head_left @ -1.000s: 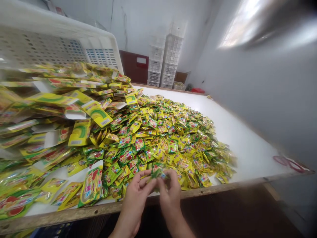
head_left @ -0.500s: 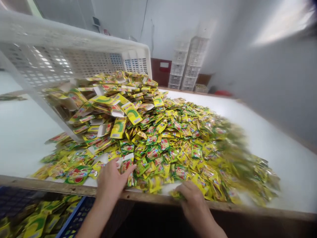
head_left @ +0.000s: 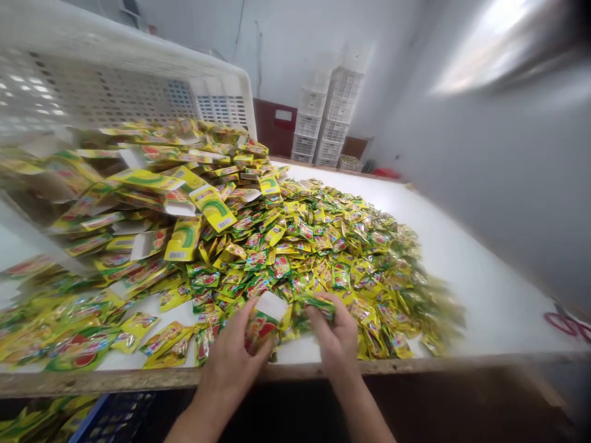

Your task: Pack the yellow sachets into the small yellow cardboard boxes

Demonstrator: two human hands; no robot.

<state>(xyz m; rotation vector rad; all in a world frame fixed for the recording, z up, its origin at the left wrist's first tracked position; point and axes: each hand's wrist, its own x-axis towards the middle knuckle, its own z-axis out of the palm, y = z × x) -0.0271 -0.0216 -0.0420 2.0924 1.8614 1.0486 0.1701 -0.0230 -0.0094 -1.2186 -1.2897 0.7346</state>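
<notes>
My left hand (head_left: 237, 351) is closed round a small printed carton (head_left: 265, 323), its white flap standing up at the top. Just to the right, my right hand (head_left: 337, 329) pinches a green and yellow sachet (head_left: 319, 303), slightly blurred. The two hands are a short gap apart, over the front edge of the white table. Behind and around them spreads a heap of green and yellow sachets (head_left: 341, 277). More small yellow cartons (head_left: 212, 209), several with open flaps, are piled at the left.
A tipped white plastic crate (head_left: 152, 55) stands behind the carton pile. Below the table's wooden edge (head_left: 115, 379), a blue crate (head_left: 111, 418) sits at lower left. Red-handled scissors (head_left: 566, 323) lie at far right. White crates (head_left: 335, 117) are stacked by the wall.
My right hand has risen from the table edge with a sachet and come closer to my left hand. The left hand has moved right in the picture with the carton. The view has shifted right.
</notes>
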